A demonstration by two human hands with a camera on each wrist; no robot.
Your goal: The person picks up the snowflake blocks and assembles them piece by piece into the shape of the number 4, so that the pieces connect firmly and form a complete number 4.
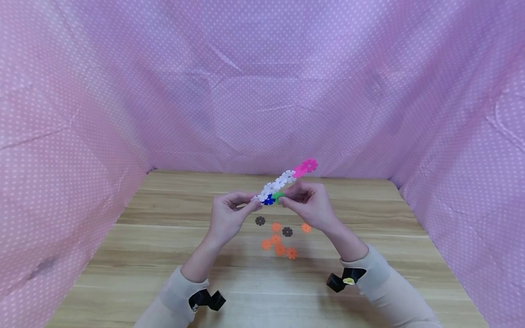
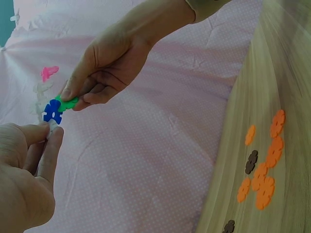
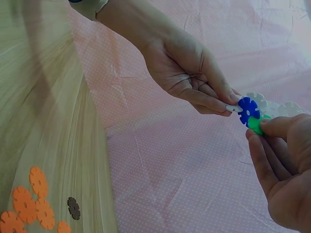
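Note:
Above the table, both hands hold a chain of notched plastic snowflake discs. My left hand (image 1: 229, 217) pinches a white disc (image 3: 233, 108) at the chain's near end. Beside it sits a blue disc (image 2: 53, 111), joined to a green disc (image 3: 258, 124). Thumb and fingers of my right hand (image 1: 312, 205) pinch that green disc. From the left hand's end, several white discs (image 1: 280, 182) slant up and to the right in the head view. Pink discs (image 1: 309, 165) finish the far end. Fingers partly hide the held white and green discs.
Several orange discs (image 1: 280, 249) lie loose on the wooden table (image 1: 164, 255) below the hands. Two dark brown discs lie there too, one brown disc (image 1: 260, 221) at left and another brown disc (image 1: 287, 232) among the orange ones. Pink dotted cloth (image 1: 254, 118) encloses the table's sides and back.

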